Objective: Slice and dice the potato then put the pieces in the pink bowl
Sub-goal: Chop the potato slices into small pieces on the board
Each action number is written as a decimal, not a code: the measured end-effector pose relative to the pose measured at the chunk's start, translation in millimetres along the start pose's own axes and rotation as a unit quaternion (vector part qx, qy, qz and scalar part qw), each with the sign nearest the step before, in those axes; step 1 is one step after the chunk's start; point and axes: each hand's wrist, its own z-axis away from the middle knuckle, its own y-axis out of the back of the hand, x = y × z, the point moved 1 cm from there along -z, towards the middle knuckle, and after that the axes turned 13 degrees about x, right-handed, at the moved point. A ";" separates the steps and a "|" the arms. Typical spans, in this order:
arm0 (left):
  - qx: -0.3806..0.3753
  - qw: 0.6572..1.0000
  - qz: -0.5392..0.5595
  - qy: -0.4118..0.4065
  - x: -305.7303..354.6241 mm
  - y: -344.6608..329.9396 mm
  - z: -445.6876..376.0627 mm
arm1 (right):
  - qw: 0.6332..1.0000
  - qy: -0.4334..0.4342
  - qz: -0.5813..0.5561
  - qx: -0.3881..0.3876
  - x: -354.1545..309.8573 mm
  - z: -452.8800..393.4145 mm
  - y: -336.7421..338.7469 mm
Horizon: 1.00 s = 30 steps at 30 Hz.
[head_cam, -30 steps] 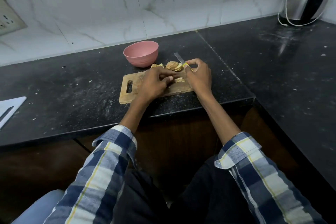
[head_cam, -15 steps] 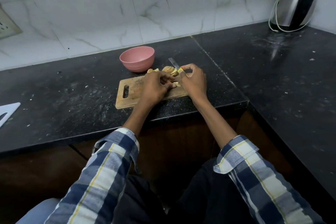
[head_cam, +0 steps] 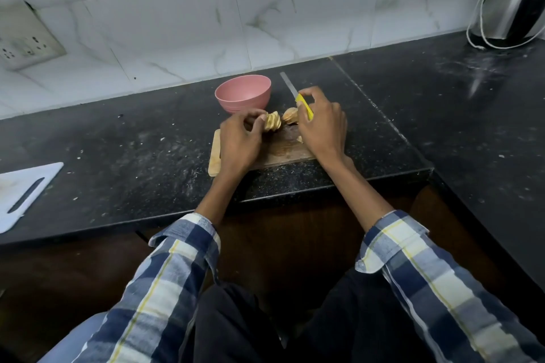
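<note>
**Slices gathered, dicing next**

The left hand point(head_cam: 240, 141) has come up off the middle of the cutting board point(head_cam: 283, 153) and gone to the far edge, where its curled fingertips point(head_cam: 261, 118) now pinch a fanned stack of potato slices point(head_cam: 272, 122). A second ago those fingers were pressing down on a piece nearer the person; now they are collecting fresh stock. Just beyond the fingertips, towards the wall, sits the pink bowl point(head_cam: 243, 93), and nothing shows inside it from here.

The right hand point(head_cam: 323, 124) has moved too: it has lifted with the knife point(head_cam: 303, 106), fingers wrapped tight round the yellow handle, the blade pointing away past the knuckles towards the wall rather than down into the board. A second clump of slices point(head_cam: 290, 116) lies between the two hands, just beside the knife hand's fingers, and a small cut piece point(head_cam: 300, 138) rests under that palm's edge.

My read: slicing looks done, dicing barely begun. The stack needs laying flat before the blade drops, and nothing has reached the bowl yet.
</note>
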 end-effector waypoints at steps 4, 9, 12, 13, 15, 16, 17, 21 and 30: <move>0.028 0.998 -0.017 0.060 -9.2 -0.2 -12.5 | 1.000 -0.002 0.000 -0.021 2.1 0.3 3.9; -0.063 0.992 -0.071 0.077 -13.2 -7.3 -23.9 | 0.999 -0.008 -0.006 -0.034 2.2 1.4 3.9; -0.087 0.991 -0.073 0.072 -15.5 -9.4 -28.4 | 0.999 -0.011 -0.007 -0.031 3.2 1.5 3.4; -0.087 0.991 -0.072 0.070 -16.6 -9.9 -29.6 | 0.999 -0.011 -0.005 -0.032 3.5 1.5 2.9; -0.084 0.991 -0.066 0.076 -18.8 -10.6 -30.8 | 0.999 -0.012 -0.005 -0.038 4.3 1.5 1.7; -0.082 0.991 -0.062 0.084 -19.9 -10.8 -31.1 | 0.999 -0.013 -0.006 -0.041 4.5 1.4 1.2; -0.082 0.990 -0.057 0.095 -21.7 -11.1 -31.4 | 0.999 -0.014 -0.006 -0.043 4.3 1.6 1.1; -0.071 0.989 -0.037 0.128 -25.7 -10.8 -32.1 | 0.999 -0.015 -0.001 -0.044 4.2 1.7 1.8; -0.070 0.986 -0.048 0.143 -31.4 -9.8 -33.4 | 0.998 -0.028 -0.002 -0.051 3.8 2.3 2.8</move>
